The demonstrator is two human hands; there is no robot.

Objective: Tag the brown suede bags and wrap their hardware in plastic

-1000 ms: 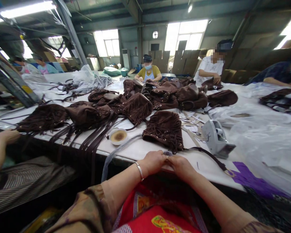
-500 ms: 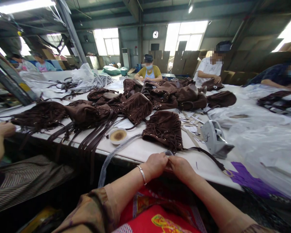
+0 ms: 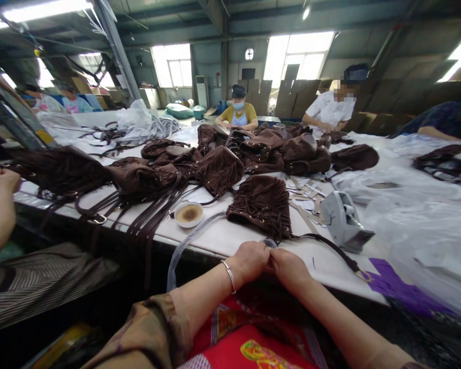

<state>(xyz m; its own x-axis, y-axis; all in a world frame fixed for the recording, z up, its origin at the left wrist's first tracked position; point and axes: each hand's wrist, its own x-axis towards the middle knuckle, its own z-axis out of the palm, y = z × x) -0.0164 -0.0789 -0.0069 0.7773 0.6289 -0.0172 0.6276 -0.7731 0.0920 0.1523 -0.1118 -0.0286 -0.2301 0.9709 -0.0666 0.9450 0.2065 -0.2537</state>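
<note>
Both of our hands meet at the near edge of the desk (image 3: 218, 241), fingers curled in and knuckles close together. Our left hand (image 3: 250, 260), with a silver bangle at its wrist, and our right hand (image 3: 290, 264) pinch a small bit of clear plastic (image 3: 269, 243) that peeks out between them; the rest of it is hidden by our fingers. Just beyond lies a dark brown fringed bag (image 3: 259, 205), on the desk and apart from our hands. From its left side a strap in clear wrapping (image 3: 192, 237) curves over the edge and hangs down; we cannot tell whether it joins what we hold. From its right side runs a brown strap ending in a metal ring.

Left of the bag sits a small white dish (image 3: 189, 214) with a brown middle. To the right are paper scraps (image 3: 309, 201), a grey metal device (image 3: 343, 220), purple material (image 3: 395, 287) and crumpled clear sheeting (image 3: 426, 230). More brown bags (image 3: 265, 146) are heaped across the middle. A co-worker's hand (image 3: 2, 180) reaches in at far left. Across from us, a person in yellow (image 3: 238, 114) and another in white (image 3: 328, 110) work before tall windows (image 3: 172, 66) and stacked cardboard.
</note>
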